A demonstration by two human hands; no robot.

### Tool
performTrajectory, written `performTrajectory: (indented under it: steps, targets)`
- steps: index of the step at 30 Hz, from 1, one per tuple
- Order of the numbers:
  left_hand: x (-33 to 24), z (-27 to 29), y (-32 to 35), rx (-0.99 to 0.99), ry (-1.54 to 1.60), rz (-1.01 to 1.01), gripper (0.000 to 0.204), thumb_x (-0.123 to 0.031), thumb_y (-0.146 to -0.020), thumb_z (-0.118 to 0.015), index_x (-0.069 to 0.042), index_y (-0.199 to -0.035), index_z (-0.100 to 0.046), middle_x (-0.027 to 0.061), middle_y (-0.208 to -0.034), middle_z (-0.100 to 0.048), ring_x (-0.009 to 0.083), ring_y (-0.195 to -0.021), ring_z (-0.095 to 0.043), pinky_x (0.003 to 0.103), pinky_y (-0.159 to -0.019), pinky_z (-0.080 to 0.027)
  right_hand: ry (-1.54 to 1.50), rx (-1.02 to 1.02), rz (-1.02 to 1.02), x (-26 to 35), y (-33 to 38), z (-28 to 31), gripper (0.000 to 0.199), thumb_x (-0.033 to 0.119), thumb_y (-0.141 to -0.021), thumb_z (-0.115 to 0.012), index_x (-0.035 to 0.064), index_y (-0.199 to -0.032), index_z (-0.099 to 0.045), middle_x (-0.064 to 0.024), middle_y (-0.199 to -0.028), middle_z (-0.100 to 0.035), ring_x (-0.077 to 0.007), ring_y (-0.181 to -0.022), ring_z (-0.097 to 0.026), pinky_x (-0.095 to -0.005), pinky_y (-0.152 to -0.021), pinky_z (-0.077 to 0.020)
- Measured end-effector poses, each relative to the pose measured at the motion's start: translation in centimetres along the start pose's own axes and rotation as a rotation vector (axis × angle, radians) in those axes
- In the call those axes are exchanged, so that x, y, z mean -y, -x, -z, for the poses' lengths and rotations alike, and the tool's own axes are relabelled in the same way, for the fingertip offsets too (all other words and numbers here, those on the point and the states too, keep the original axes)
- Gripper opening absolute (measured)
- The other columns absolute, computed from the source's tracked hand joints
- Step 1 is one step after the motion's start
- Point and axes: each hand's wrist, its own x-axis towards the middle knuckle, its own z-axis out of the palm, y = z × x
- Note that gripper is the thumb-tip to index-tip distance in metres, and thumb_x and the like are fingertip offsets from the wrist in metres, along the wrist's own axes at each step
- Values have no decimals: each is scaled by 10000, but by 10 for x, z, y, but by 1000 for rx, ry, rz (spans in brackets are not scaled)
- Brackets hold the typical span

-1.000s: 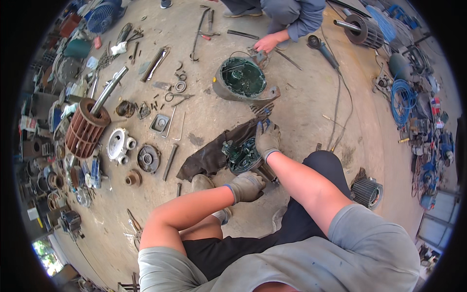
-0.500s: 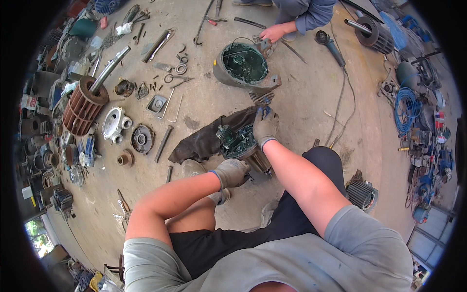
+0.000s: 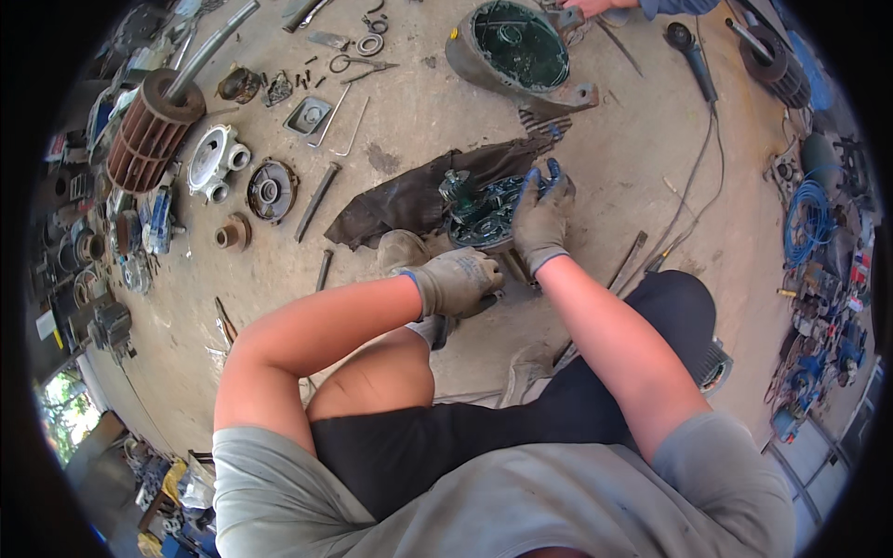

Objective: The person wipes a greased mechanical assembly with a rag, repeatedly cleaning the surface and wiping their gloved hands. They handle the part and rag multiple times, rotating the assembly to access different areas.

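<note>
Curled left hand [image 3: 456, 283] is sitting just in front of the greasy dark-green assembly [image 3: 486, 210], can't tell if holding anything; right hand [image 3: 542, 221] is resting at its right side, fingers loosely apart. Assembly is lying beside dark cloth [image 3: 395, 200].

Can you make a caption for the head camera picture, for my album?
Gloved left hand and right hand at a green-smeared machine part, beside dark cloth on a bare floor.
</note>
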Motion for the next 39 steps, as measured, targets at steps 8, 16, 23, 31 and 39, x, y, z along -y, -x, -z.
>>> performTrajectory:
  steps: [8,16,23,31,39]
  targets:
    - [92,83,47,-364,343,490,743,-236,-790,-897,-58,-1428,-561,198,-1309,-678,256,-1283,-632,428,-1096,-509,-133,-33,30,-3,4,-4,429,187,-1030,-585,-21,-1396,-499,-264,-1321,-530,-425,-1232,-536,-485,-1072,-435]
    - [170,73,-17,-138,415,203,1142,-284,-687,-950,-28,-1586,-294,265,-1381,-622,360,-1303,-601,407,-1105,-490,-151,29,-52,11,3,3,433,199,-1066,-549,-31,-1422,-463,-260,-1368,-471,-394,-1210,-575,-438,-1036,-488]
    - [174,66,-29,-29,390,241,993,-241,-650,-920,3,-1492,-453,251,-1309,-672,335,-1218,-656,396,-1044,-521,-86,41,-41,5,-1,2,450,216,-1075,-538,-19,-1446,-441,-259,-1375,-471,-392,-1224,-571,-430,-1055,-481]
    - [172,60,-35,-74,258,262,884,-290,-677,-870,50,-1414,-518,254,-1193,-716,356,-1128,-691,392,-986,-547,-138,89,-107,15,-2,9,446,253,-1095,-512,-24,-1438,-447,-243,-1373,-497,-342,-1208,-604,-408,-1053,-485]
    - [161,77,-53,-42,188,382,656,-325,-695,-867,59,-1189,-669,251,-1021,-751,365,-998,-733,407,-873,-575,-108,92,-157,4,-19,13,433,254,-1093,-532,-11,-1430,-466,-228,-1369,-527,-316,-1215,-619,-400,-1059,-484]
